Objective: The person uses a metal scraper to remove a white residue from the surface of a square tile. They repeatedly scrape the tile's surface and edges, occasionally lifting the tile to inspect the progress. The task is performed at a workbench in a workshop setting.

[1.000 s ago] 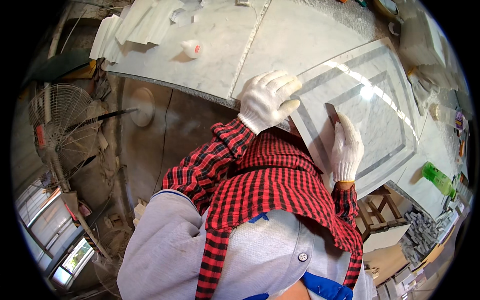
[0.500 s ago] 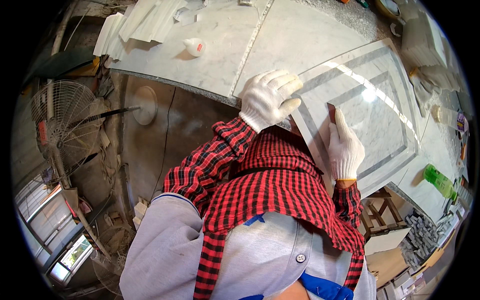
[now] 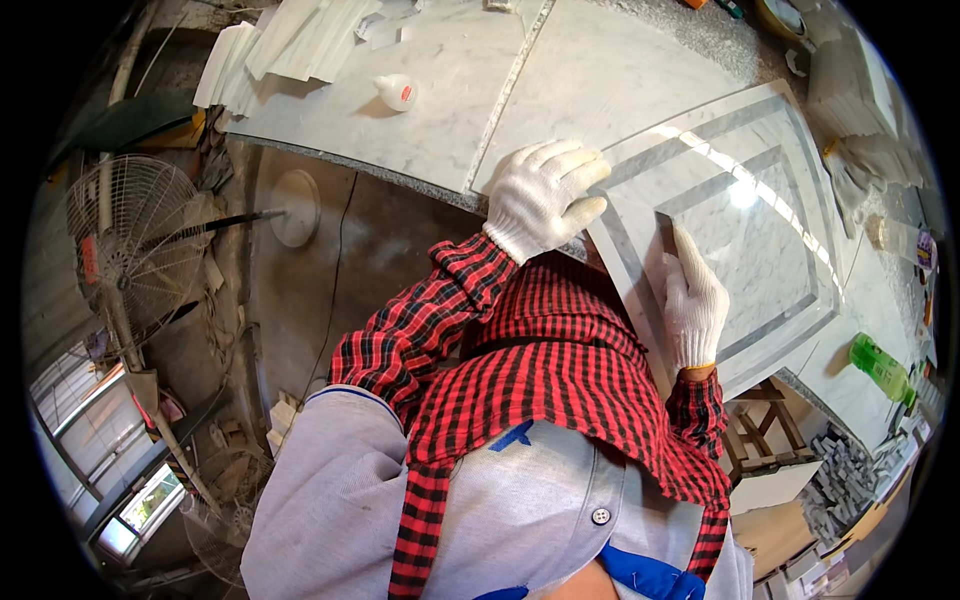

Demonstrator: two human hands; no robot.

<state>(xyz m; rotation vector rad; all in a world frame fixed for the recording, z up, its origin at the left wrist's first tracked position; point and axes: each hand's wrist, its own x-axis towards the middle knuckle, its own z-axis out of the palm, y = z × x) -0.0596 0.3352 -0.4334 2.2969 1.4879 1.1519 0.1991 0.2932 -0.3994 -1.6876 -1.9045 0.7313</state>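
Observation:
A framed stone panel point(image 3: 735, 235) with pale marble and grey inlaid bands lies at an angle on the white marble worktop point(image 3: 590, 75). My left hand point(image 3: 543, 195), in a white knit glove, rests at the panel's left corner and worktop edge, fingers apart and nothing in them. Over the panel's near-left border is my right hand point(image 3: 697, 312), also gloved. Its index finger stretches along a thin, dark reddish-brown flat strip point(image 3: 664, 232), which it holds against the surface. The strip's exact kind is unclear, and the fingers partly hide it.
A white squeeze bottle point(image 3: 396, 92) and stacked pale stone strips point(image 3: 300, 45) occupy the worktop's left part. A green bottle point(image 3: 880, 365) lies at right, near stacked slabs point(image 3: 852, 85). Wire fans point(image 3: 125, 250) stand on the left. A wooden stool point(image 3: 765, 430) is below the right edge.
My right hand has slid slightly toward me, its thumb now further from the index finger. The left hand keeps its place. The whole view has shifted a little.

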